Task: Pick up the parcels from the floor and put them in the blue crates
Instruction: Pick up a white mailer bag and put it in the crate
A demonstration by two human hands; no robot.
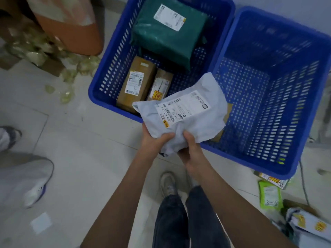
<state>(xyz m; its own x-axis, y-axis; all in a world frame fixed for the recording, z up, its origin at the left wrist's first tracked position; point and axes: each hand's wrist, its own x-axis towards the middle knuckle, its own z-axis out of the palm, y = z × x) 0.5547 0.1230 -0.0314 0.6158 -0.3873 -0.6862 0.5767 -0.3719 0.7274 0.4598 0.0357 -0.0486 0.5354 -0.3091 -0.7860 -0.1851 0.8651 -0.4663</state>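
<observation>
Pale tiled floor [75, 158] w/ scraps of packing litter at the top left, and two blue crates side by side against the wall. I've got a grey poly mailer [188, 122] in both hands, held label-up above the near rims, about where the two crates meet. Left hand [154, 140] grips its near-left edge, thumb on top; right hand [189, 149] grips the bunched near end, fingers curled under, so both are closed round the bag, neither free. Left crate [100, 97] already holds a green bagged parcel [166, 33] at the back and two brown boxes [136, 83] at the front. Right crate [304, 140] looks nearly bare; a brown corner [227, 111] peeks from behind the mailer, can't tell what it is or where it sits. So, as I judge it: pick-up done for this one, carry phase, drop not yet made. Next move calls for pushing the bag fwd past a rim, prob. over the roomier right crate, then letting go w/ both hands so it lands flat inside. More parcels [304, 224] lie on the floor at my right, near the right crate's corner, so plenty of rounds left.
</observation>
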